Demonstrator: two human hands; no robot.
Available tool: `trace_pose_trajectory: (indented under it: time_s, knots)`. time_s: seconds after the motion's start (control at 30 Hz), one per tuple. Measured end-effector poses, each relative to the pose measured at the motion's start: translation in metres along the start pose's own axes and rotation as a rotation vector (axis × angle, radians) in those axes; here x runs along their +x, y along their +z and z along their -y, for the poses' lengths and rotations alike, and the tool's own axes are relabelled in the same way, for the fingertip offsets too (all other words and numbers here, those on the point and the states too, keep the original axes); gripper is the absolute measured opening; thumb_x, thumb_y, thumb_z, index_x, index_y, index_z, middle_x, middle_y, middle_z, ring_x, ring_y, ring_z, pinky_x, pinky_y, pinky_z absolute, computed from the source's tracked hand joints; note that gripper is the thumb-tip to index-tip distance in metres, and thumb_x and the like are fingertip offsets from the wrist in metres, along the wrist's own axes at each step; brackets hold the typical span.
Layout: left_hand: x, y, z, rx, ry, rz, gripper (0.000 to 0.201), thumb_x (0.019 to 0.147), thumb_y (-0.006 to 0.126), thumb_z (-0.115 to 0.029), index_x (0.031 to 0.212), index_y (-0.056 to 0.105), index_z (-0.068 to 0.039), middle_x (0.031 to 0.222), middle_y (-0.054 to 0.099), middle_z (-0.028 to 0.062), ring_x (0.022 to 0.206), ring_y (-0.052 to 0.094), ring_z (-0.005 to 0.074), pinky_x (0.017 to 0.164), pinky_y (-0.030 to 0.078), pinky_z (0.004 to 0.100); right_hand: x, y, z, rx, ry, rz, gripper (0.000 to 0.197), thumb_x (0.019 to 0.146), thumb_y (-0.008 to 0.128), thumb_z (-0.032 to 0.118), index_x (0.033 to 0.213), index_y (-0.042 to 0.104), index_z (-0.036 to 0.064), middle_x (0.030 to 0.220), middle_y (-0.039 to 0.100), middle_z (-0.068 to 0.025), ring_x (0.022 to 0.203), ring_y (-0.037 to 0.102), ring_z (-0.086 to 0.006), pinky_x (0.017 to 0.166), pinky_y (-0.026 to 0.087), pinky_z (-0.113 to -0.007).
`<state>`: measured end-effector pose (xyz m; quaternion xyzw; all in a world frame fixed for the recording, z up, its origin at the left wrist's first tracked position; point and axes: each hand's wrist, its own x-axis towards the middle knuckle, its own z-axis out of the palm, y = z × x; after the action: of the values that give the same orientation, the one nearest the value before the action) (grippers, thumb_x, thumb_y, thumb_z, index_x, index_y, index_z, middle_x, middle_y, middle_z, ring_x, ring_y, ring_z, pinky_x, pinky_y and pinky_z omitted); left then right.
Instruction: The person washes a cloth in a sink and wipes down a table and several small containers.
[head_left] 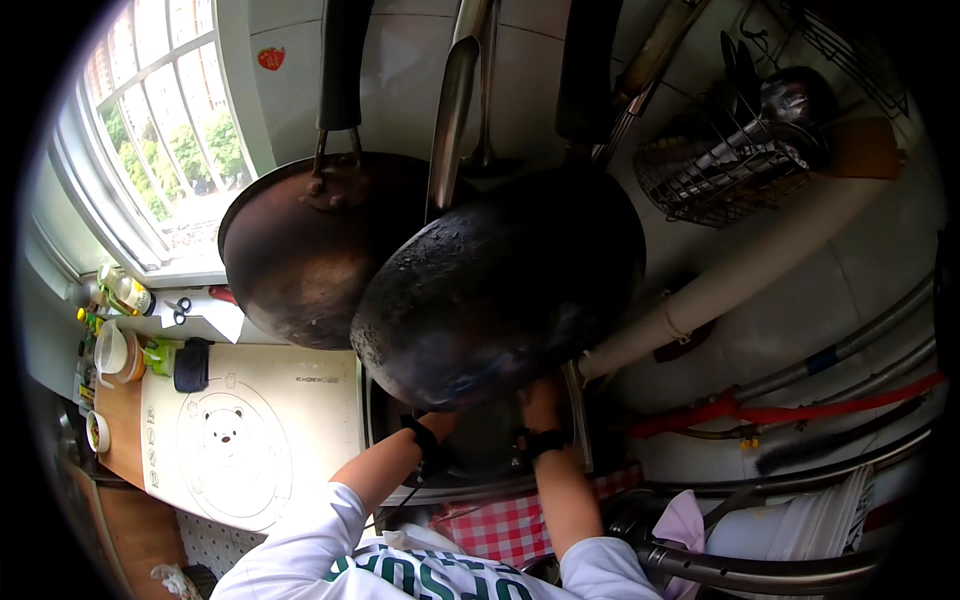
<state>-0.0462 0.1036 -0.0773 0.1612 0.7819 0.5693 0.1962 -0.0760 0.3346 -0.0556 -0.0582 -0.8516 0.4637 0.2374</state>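
Black wok (500,290) hangs in front of both hands, hiding most fingers
Pale mat (325,420) at left: bear drawing, small dark print near upper edge
White shirt (450,570): bold green lettering, partly cut off
Dark surface (475,445) below wok, between wrists
Left hand (437,424), right hand (540,398) near it; finger state, contact: cannot tell
Red sticker (270,58) on wall, marks unreadable
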Motion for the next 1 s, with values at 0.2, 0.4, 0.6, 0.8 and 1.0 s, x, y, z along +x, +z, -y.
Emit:
trace_pose_trajectory:
  time_s: [0.2, 0.4, 0.6, 0.8, 1.0]
  knots:
    - [-0.001, -0.001, -0.034, -0.030, 0.141, -0.167, 0.048, 0.092, 0.043, -0.034, 0.135, 0.034, -0.013, 0.138, 0.036, 0.0128, 0.126, 0.036, 0.0286, 0.103, 0.030, 0.0472, -0.041, 0.058, -0.029, 0.853, 0.485, 0.504, 0.025, 0.084, 0.054, 0.008, 0.108, 0.054, 0.0035, 0.092, 0.059, -0.0070, 0.078, 0.058, -0.0176, 0.066, 0.046, -0.032]
    - [0.003, -0.009, -0.051, -0.101, 0.213, -0.175, 0.048, 0.092, 0.043, -0.034, 0.134, 0.035, -0.013, 0.137, 0.037, 0.0127, 0.125, 0.037, 0.0286, 0.102, 0.031, 0.0463, -0.035, 0.055, -0.035, 0.726, 0.322, 0.650, 0.036, 0.082, 0.059, 0.006, 0.116, 0.051, 0.0024, 0.098, 0.059, -0.0091, 0.089, 0.058, -0.0183, 0.077, 0.046, -0.033]
    - [-0.004, -0.018, -0.030, -0.171, 0.160, -0.076, 0.048, 0.092, 0.044, -0.034, 0.134, 0.037, -0.013, 0.136, 0.039, 0.0126, 0.125, 0.037, 0.0285, 0.102, 0.032, 0.0455, -0.039, 0.021, 0.105, 0.143, -0.097, 0.626, 0.043, 0.076, 0.068, 0.011, 0.114, 0.049, 0.0042, 0.110, 0.055, -0.0064, 0.102, 0.054, -0.0208, 0.087, 0.044, -0.036]
    - [0.016, 0.014, -0.048, -0.201, 0.176, 0.030, 0.047, 0.092, 0.045, -0.034, 0.133, 0.038, -0.012, 0.135, 0.040, 0.0125, 0.124, 0.038, 0.0284, 0.101, 0.032, 0.0447, -0.051, 0.037, 0.023, 0.255, -0.007, 0.548, 0.056, 0.069, 0.074, 0.009, 0.117, 0.046, 0.0015, 0.111, 0.054, -0.0099, 0.103, 0.053, -0.0225, 0.088, 0.043, -0.035]
    - [0.016, 0.014, -0.040, -0.178, 0.122, 0.048, 0.047, 0.091, 0.045, -0.034, 0.132, 0.039, -0.012, 0.134, 0.041, 0.0124, 0.124, 0.039, 0.0283, 0.101, 0.033, 0.0439, -0.052, 0.048, 0.022, 0.241, -0.017, 0.420, 0.066, 0.061, 0.076, 0.016, 0.118, 0.046, -0.0015, 0.108, 0.057, -0.0231, 0.104, 0.054, -0.0378, 0.087, 0.043, -0.041]
